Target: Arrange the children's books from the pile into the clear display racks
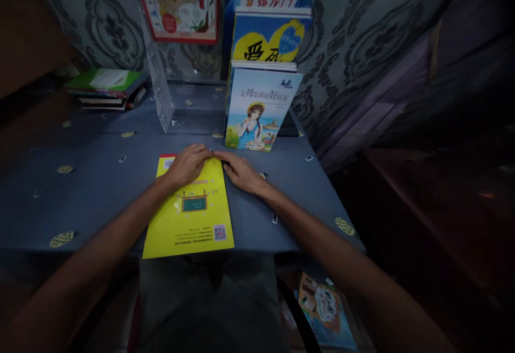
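A thin yellow book lies on the cloth-covered table, its near end reaching past the front edge. Its printing is upside down to me, with a green chalkboard picture and a QR code. My left hand rests over the far end of the cover, fingers laid toward the far right corner. From the right, my right hand meets that corner, index finger stretched out and touching it. The fingertips of both hands nearly meet there. The right hand's lower fingers are partly hidden.
Several picture books stand in stepped rows at the back right. Left of them is a clear plastic rack holding a red-bordered book. A stack with a green book lies far left. Below the table's right front is another book.
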`<control>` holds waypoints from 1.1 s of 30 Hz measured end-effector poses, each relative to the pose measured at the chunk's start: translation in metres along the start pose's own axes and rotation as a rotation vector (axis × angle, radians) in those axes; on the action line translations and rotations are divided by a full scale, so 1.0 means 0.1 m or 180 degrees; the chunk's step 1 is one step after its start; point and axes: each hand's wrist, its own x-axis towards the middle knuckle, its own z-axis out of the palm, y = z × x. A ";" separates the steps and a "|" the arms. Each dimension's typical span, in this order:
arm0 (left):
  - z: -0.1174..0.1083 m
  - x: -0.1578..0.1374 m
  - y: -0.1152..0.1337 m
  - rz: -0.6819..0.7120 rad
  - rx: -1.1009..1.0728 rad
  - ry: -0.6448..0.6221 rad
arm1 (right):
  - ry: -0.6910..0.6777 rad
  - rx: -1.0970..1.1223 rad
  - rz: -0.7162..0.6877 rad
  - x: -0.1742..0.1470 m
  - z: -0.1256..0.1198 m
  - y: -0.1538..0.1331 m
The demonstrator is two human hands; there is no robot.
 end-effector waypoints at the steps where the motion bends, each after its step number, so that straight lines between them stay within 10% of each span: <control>1: 0.00 -0.01 -0.01 0.0029 -0.0034 0.0014 | -0.0035 -0.0033 0.0001 -0.04 -0.02 -0.01; 17: 0.02 -0.01 -0.02 0.0117 0.0046 0.0004 | -0.0594 -0.0162 -0.0176 -1.26 -0.17 -1.14; 33: 0.02 0.09 -0.11 0.0291 0.0241 -0.0124 | -0.0365 -0.0372 -0.0282 -1.09 -0.07 -1.22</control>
